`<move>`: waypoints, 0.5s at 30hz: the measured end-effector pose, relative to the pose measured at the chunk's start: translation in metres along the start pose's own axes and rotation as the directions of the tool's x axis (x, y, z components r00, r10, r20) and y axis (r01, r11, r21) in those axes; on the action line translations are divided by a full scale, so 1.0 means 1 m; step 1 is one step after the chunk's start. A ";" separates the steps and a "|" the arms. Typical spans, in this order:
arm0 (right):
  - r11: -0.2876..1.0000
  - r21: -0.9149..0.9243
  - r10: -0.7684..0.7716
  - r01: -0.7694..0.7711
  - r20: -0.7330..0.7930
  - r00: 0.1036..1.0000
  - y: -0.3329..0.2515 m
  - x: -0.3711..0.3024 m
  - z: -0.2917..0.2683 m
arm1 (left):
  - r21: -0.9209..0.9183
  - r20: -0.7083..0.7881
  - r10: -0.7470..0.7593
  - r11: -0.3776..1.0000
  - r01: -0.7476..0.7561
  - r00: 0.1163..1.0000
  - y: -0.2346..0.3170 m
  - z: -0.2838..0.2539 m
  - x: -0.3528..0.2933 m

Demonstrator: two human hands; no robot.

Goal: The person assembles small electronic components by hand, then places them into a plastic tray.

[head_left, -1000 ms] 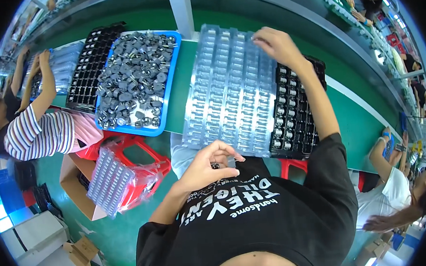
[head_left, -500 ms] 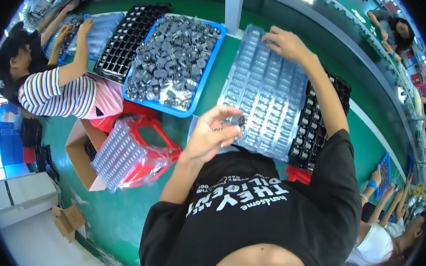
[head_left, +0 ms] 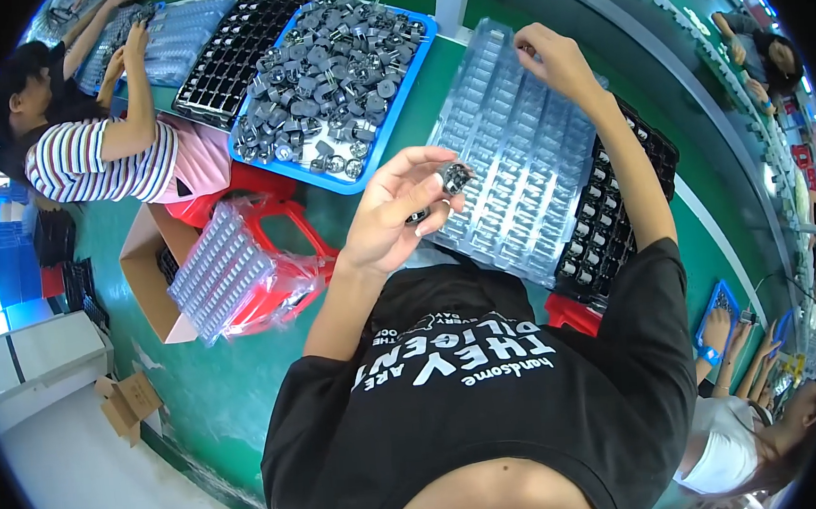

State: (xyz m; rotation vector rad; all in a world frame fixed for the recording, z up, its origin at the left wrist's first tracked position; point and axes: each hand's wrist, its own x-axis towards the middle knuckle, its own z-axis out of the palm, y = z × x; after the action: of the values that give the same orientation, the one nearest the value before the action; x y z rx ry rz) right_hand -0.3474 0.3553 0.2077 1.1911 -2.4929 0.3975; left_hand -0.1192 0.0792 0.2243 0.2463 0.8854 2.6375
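My left hand (head_left: 394, 213) is closed around a small dark round part (head_left: 456, 177), pinched between thumb and fingers with its metal-detailed end showing. Another small part seems tucked lower in the same palm. Just beyond it lies a clear plastic blister tray (head_left: 506, 167) with rows of moulded pockets. Over that tray's far right corner, my right hand (head_left: 553, 60) has its fingers curled together; what they hold, if anything, is too small to make out. Under the clear tray's right side a black pocketed tray (head_left: 603, 208) holds metallic parts.
To the left, a blue-rimmed tray (head_left: 378, 157) is heaped with loose grey parts. Another black tray (head_left: 247, 48) lies beyond it, near a co-worker in a striped shirt (head_left: 90, 168). A red stool (head_left: 298, 234) carries bagged trays (head_left: 220, 272). A grey post (head_left: 452, 1) stands behind.
The view has shifted slightly. The part in my left hand is turned, so its end faces up more. My right hand has risen a little, its fingers more curled.
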 end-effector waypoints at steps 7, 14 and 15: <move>0.414 0.909 0.268 -0.048 -0.072 0.961 -0.126 -0.013 -0.071 | 0.062 -0.059 0.009 0.998 -0.005 0.998 0.007 -0.003 0.004; 0.807 0.576 -0.008 0.132 -0.212 0.977 -0.175 -0.021 -0.104 | -0.007 -0.042 -0.054 0.999 0.053 0.998 0.008 0.006 0.008; 0.856 0.473 -0.098 0.210 -0.251 0.963 -0.178 -0.019 -0.104 | -0.034 0.019 -0.082 0.996 0.083 0.996 0.007 0.003 0.006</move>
State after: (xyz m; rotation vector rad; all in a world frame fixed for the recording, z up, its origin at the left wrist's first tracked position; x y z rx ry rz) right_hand -0.1760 0.3009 0.3111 1.4289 -2.1435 1.1141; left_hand -0.1263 0.0779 0.2319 0.2190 0.8257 2.5683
